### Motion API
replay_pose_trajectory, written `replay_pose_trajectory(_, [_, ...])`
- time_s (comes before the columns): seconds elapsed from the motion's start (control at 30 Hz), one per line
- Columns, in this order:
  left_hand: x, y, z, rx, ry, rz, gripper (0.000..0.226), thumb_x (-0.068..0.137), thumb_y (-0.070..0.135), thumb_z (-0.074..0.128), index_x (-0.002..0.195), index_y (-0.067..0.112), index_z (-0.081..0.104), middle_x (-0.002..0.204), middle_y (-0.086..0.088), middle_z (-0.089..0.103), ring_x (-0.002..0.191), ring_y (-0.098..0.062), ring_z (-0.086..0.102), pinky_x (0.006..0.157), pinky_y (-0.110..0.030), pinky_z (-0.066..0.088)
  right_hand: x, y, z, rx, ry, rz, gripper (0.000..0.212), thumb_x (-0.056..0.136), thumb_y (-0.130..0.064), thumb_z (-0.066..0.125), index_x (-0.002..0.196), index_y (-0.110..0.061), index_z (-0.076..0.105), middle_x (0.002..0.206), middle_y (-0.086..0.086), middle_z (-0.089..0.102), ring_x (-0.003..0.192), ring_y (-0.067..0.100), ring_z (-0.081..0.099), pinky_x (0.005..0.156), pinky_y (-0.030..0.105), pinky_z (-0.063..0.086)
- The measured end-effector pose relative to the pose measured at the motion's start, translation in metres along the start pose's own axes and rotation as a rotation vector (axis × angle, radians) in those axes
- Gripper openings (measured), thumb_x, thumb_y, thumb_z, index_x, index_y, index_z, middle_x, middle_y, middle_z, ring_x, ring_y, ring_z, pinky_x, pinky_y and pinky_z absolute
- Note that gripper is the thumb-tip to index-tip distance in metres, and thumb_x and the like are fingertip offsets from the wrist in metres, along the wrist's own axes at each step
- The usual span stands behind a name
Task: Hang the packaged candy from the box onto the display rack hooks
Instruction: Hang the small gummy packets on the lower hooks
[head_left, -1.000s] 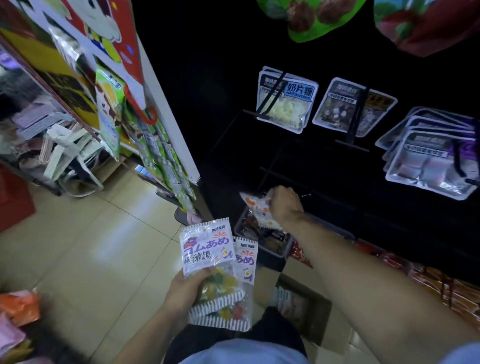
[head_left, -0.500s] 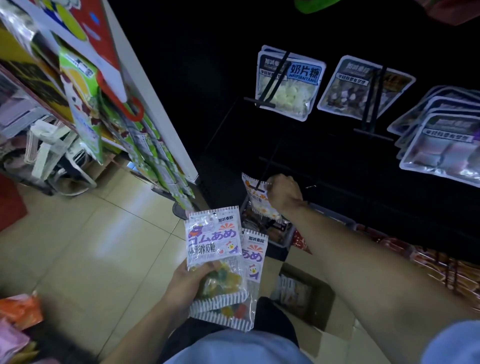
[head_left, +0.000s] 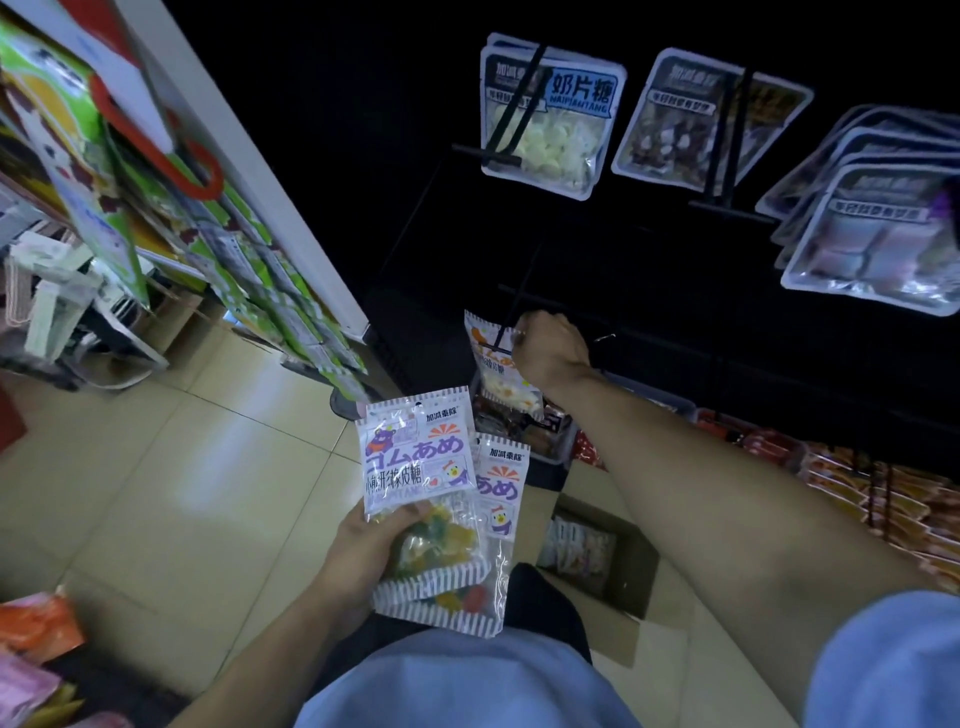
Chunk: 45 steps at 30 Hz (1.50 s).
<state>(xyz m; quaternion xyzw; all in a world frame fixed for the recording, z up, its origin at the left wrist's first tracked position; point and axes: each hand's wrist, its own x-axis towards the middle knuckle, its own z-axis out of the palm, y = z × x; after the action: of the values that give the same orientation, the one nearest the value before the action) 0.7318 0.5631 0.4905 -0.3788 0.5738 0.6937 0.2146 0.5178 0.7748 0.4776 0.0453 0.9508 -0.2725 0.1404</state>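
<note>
Beige floor tiles (head_left: 171, 493) spread toward nine o'clock; the black display rack (head_left: 649, 291) fills twelve. The right hand (head_left: 553, 351) pinches a candy pack (head_left: 493, 374) at a hook; the left hand (head_left: 371, 545) grips two packs (head_left: 431, 467).

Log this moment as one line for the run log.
right hand: holds orange candy pack at rack hook | left hand: holds spare candy packs | box: open, packs inside

Glossy plastic candy packets (head_left: 421, 467), a matt cardboard box (head_left: 631, 566), shiny smooth floor tiles (head_left: 171, 493).
</note>
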Motion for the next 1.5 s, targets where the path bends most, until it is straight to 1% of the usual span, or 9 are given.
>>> replay_pose_trajectory(0.1, [0.001,0.004,0.002,-0.003,0.000,0.002,0.032,0.088,0.010,0.075,0.117,0.006,0.066,0.103,-0.023,0.078,0.082,-0.042,0.076,0.072,-0.049,0.063,0.001,-0.001,0.001,-0.014,0.008,-0.015,0.026,0.088,-0.008,0.052,0.104,-0.012,0.073,0.109,0.017,0.071,0.103,0.036,0.068,0.079,0.032,0.052])
replay_pose_trajectory(0.27, [0.005,0.007,0.004,-0.007,0.017,-0.003,0.034,0.088,0.012,0.075,0.120,0.006,0.066,0.107,-0.024,0.077,0.092,-0.046,0.075,0.079,-0.058,0.062,0.003,0.001,0.000,-0.031,-0.005,-0.029,0.022,0.092,-0.009,0.055,0.103,-0.010,0.073,0.107,0.016,0.072,0.101,0.034,0.069,0.077,0.028,0.050])
replay_pose_trajectory(0.5, [0.005,0.014,0.005,0.046,-0.042,0.030,0.056,0.069,0.023,0.080,0.120,0.005,0.066,0.106,-0.023,0.078,0.088,-0.040,0.077,0.072,-0.046,0.064,0.001,0.011,-0.002,-0.042,-0.010,0.011,0.015,0.094,-0.014,0.055,0.100,-0.011,0.069,0.110,0.015,0.069,0.102,0.034,0.067,0.074,0.028,0.044])
replay_pose_trajectory(0.73, [0.002,0.019,0.005,0.074,-0.047,0.033,0.027,0.088,0.011,0.073,0.115,0.007,0.068,0.102,-0.021,0.078,0.080,-0.034,0.078,0.067,-0.042,0.064,0.007,0.010,-0.007,-0.102,-0.066,-0.067,0.022,0.095,-0.010,0.053,0.101,-0.019,0.072,0.107,0.010,0.069,0.092,0.029,0.065,0.072,0.028,0.043])
replay_pose_trajectory(0.83, [-0.001,0.022,0.006,0.077,-0.055,0.043,0.042,0.075,0.019,0.078,0.114,0.006,0.068,0.101,-0.021,0.078,0.080,-0.035,0.078,0.068,-0.043,0.065,0.010,0.009,-0.010,-0.124,-0.051,-0.081,0.024,0.096,-0.010,0.052,0.102,-0.021,0.072,0.106,0.006,0.070,0.093,0.026,0.066,0.072,0.028,0.045])
replay_pose_trajectory(1.0, [-0.003,0.024,0.005,0.066,-0.038,0.028,0.051,0.074,0.022,0.078,0.120,0.004,0.067,0.108,-0.026,0.076,0.085,-0.041,0.076,0.086,-0.064,0.058,0.011,0.007,-0.011,-0.171,-0.007,-0.072,0.022,0.096,-0.011,0.053,0.107,-0.020,0.071,0.111,0.007,0.070,0.100,0.029,0.067,0.072,0.029,0.042])
replay_pose_trajectory(1.13, [-0.007,0.025,0.006,0.064,-0.024,0.022,0.053,0.076,0.021,0.078,0.123,0.000,0.065,0.109,-0.027,0.075,0.089,-0.043,0.075,0.092,-0.072,0.052,0.010,0.006,-0.010,-0.213,0.010,-0.057,0.019,0.094,-0.007,0.054,0.098,-0.016,0.070,0.103,0.008,0.070,0.089,0.027,0.066,0.068,0.030,0.043])
replay_pose_trajectory(1.33, [-0.007,0.026,0.008,0.078,-0.036,0.021,0.062,0.069,0.024,0.081,0.124,0.001,0.062,0.109,-0.028,0.075,0.090,-0.046,0.075,0.087,-0.065,0.057,0.028,0.006,-0.012,-0.281,0.064,-0.011,0.028,0.095,-0.004,0.051,0.115,-0.014,0.067,0.114,0.011,0.067,0.098,0.030,0.066,0.068,0.031,0.042])
replay_pose_trajectory(1.5, [-0.006,0.029,0.011,0.079,-0.044,0.076,0.051,0.070,0.021,0.079,0.117,0.008,0.065,0.100,-0.021,0.079,0.081,-0.043,0.077,0.071,-0.048,0.063,0.062,0.005,-0.027,-0.313,0.093,0.065,0.032,0.096,-0.005,0.055,0.126,-0.014,0.064,0.125,0.013,0.064,0.109,0.033,0.064,0.072,0.033,0.041])
